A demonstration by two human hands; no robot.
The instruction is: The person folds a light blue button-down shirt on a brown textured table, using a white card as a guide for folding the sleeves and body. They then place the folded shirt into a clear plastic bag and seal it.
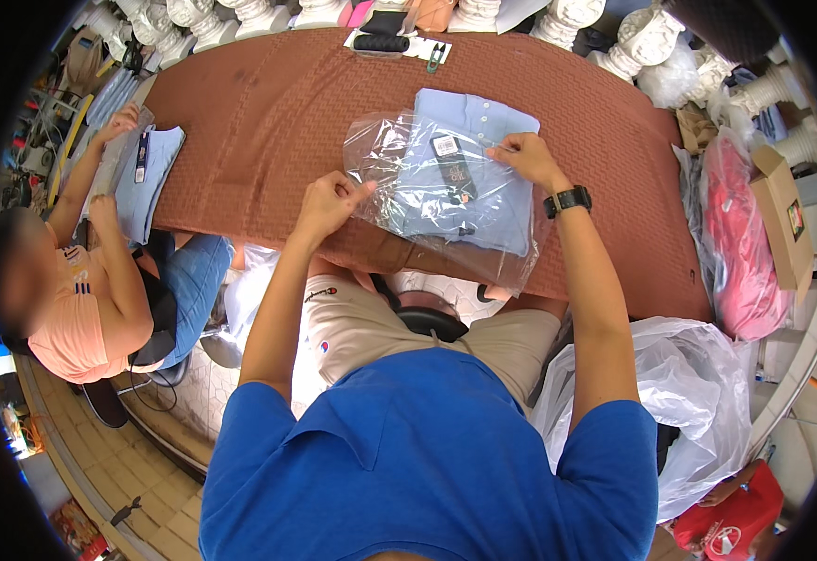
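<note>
A folded light blue button shirt (511,120) lies on the brown cloth-covered table in front of me. A clear plastic bag (377,150) covers most of it, while the shirt's top end with its buttons sticks out past the film. Through the plastic shows a dark hang tag (453,170). My left hand (332,204) pinches the bag's film at its left side, thumb and forefinger together. At the right, my right hand (528,159), below which a black watch sits on the wrist, is closed at the bag's edge over the shirt, fingertips pinching the film.
At the far edge lie a black thread spool (380,43) and small thread snips (435,58). Left of me a co-worker handles another blue shirt (137,192). Bagged red garments (740,243) and a cardboard box (782,220) stand right; white plastic (689,402) hangs beside my right arm.
</note>
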